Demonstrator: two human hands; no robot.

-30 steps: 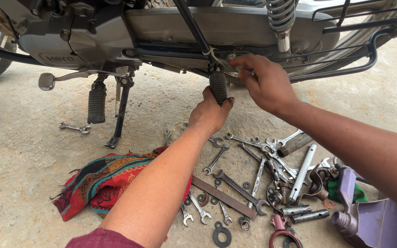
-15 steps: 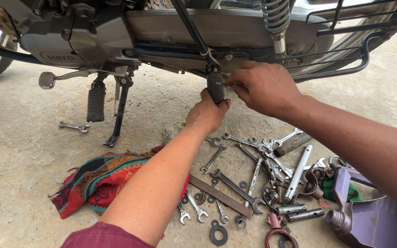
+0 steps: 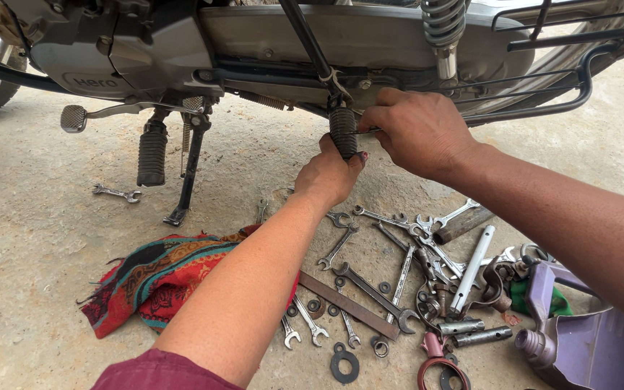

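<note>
Landmark: black ribbed rubber footpeg (image 3: 343, 132), hanging under the motorcycle's grey side panel (image 3: 370, 36), just left of the chrome rear shock spring (image 3: 444, 25).

Left hand (image 3: 328, 177) — directly below the footpeg, fingers clenched around its lower end, thumb up against the rubber. Right hand (image 3: 419, 130) — just right of the footpeg, fingers pinched on a thin metal pin (image 3: 367, 131) that touches the footpeg's side; what kind of part it is cannot be told.

Left of the footpeg: a second footpeg (image 3: 152, 154), the side stand (image 3: 188, 170), the brake pedal (image 3: 75, 118). A lone spanner (image 3: 116, 192) lies farther left on the concrete floor (image 3: 30, 245).

Below the footpeg, on the floor — a heap of spanners (image 3: 399, 260), a silver tube socket (image 3: 471, 269), washers, a flat steel bar (image 3: 348, 305). Lower left: a red patterned cloth (image 3: 153, 278). Lower right: a purple plastic can (image 3: 586, 339).
</note>
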